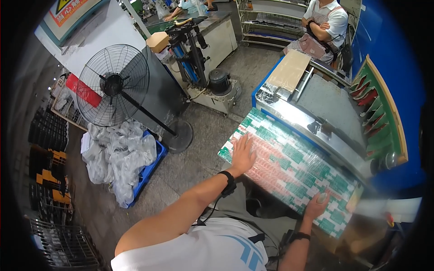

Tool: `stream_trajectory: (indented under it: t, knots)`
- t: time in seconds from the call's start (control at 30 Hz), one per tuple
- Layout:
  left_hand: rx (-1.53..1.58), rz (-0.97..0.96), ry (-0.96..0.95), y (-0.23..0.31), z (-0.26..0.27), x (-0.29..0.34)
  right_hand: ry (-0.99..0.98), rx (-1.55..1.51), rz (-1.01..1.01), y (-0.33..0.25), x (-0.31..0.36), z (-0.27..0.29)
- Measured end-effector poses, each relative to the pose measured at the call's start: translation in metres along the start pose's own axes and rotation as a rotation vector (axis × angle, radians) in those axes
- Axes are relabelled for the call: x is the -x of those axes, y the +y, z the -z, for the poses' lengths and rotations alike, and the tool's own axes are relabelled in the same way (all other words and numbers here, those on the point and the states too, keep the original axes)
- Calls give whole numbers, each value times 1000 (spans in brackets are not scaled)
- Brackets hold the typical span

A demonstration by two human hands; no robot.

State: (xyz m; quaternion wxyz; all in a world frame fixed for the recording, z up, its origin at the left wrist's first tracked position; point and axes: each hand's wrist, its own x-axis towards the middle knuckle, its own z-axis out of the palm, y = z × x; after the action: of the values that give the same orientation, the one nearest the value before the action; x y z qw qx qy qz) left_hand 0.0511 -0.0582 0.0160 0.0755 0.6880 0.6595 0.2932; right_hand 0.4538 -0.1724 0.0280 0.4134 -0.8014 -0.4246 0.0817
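Note:
My left hand [243,154] lies flat, fingers spread, on the left part of a table covering [289,158] patterned in green, white and pink under a glossy clear film. Near the covering's front right part, my right hand [315,207] is closed around a small pale, rounded thing [322,198], too small and covered to name. Its fingers rest at the table surface. A black band sits on each wrist.
Behind the covering stands a metal-topped machine [327,106] with cardboard [289,72] on it. At right is a green rack [384,113] with reddish pieces. Left are a standing fan [112,85] and a blue crate [153,169] of plastic bags. A seated person [323,27] is beyond.

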Motion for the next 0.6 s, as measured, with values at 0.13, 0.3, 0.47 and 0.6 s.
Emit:
stream_trajectory:
  t: [0.13, 0.3, 0.47, 0.6]
  knots:
    - [-5, 3, -32, 2, -2, -2, 16, -20, 56, 14, -3, -3]
    - [-6, -11, -7, 0, 0, -1, 3, 9, 34, 16, -3, -7]
    - [0, 37, -65, 3, 1, -3, 58, 54, 94, 27, -4, -10]
    - [-8, 64, -94, 3, 2, -2, 101, 68, 168, 30, -4, -12]
